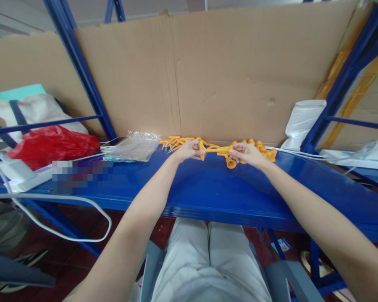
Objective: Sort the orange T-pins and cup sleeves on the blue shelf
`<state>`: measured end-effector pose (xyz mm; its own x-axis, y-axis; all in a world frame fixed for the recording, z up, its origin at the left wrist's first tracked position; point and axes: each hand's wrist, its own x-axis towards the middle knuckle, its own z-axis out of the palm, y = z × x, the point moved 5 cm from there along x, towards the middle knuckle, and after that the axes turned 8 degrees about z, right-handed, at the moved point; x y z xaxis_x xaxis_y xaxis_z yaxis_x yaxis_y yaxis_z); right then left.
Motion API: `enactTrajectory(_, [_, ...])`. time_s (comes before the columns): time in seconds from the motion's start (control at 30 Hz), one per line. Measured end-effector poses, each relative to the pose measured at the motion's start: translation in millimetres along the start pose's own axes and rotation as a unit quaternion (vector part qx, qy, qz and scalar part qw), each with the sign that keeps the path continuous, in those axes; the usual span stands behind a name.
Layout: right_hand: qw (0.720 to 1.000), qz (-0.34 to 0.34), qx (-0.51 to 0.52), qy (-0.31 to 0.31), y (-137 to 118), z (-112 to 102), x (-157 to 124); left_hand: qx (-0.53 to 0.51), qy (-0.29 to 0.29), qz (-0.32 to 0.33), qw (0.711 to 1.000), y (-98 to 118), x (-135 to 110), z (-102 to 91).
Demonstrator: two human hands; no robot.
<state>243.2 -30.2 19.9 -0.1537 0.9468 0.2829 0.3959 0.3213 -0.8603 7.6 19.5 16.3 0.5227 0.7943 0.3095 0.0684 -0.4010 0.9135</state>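
Just above the blue shelf, my left hand is closed on the T-shaped handle of an orange plastic corkscrew. My right hand pinches the orange corkscrew body, which lies in line with the handle. The two parts meet or nearly meet between my hands; the exact joint is too small to make out. Behind my left hand lie several orange handles with metal spirals. Beside and behind my right hand is a pile of orange bell-ended bodies, one with its round opening facing me.
The blue shelf has a cardboard sheet along its back. Clear plastic bags lie left of the handles, near a red bag and a white cable. A white package leans by the right post.
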Motion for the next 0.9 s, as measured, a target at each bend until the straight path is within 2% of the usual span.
enactTrajectory(0.27, [0.999, 0.011, -0.016, -0.048, -11, 7, -7, 0.018, 0.009, -0.009, 1.0, 1, -1, 1.6])
enactTrajectory(0.63, [0.997, 0.045, -0.001, -0.054, 0, 9, -1, 0.022, 0.011, -0.004, 1.0, -2, 2, -1.8])
enactTrajectory(0.8, [1.0, -0.003, 0.008, 0.002, 3, 2, 5, -0.008, -0.015, 0.0, 1.0, -4, 2, -2.9])
enactTrajectory(0.9, [0.999, -0.048, 0.01, 0.005, 3, 1, 6, -0.005, -0.009, -0.009, 1.0, -6, 1, -4.4])
